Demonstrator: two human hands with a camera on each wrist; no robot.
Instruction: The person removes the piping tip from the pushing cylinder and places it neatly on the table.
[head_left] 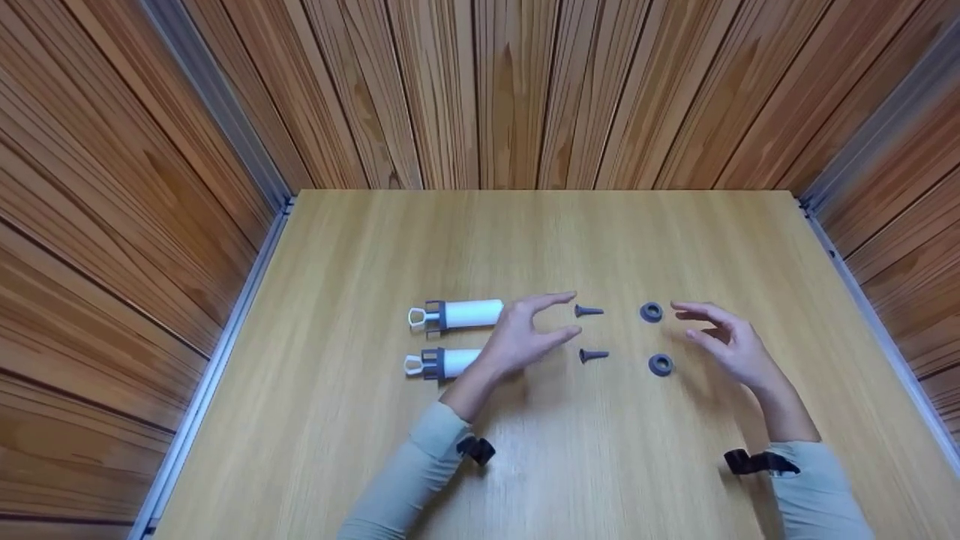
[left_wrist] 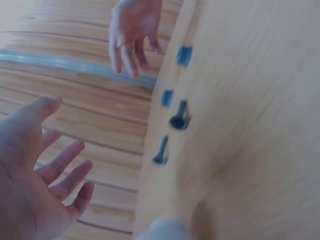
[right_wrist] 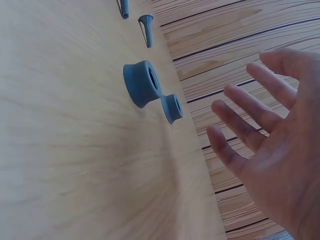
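Observation:
Above the table my left hand (head_left: 521,334) is spread with thumb and fingers apart, holding nothing. It partly covers two white cylinders with dark collars and loop handles, a far one (head_left: 472,313) and a near one (head_left: 459,363). Just right of its fingertips lie two small dark tapered nozzles, one far (head_left: 589,310) and one near (head_left: 594,355). Beyond them are two dark flanged rings, a far one (head_left: 651,312) and a near one (right_wrist: 141,84). My right hand (head_left: 726,341) hovers to the right of the rings, fingers loosely bent, touching nothing.
The light wooden tabletop (head_left: 360,247) is bordered by metal rails on the left (head_left: 217,360) and right (head_left: 877,322). Wood-plank walls rise at the back (head_left: 517,90) and both sides. Each sleeve carries a black wrist strap mount, left (head_left: 475,450) and right (head_left: 757,462).

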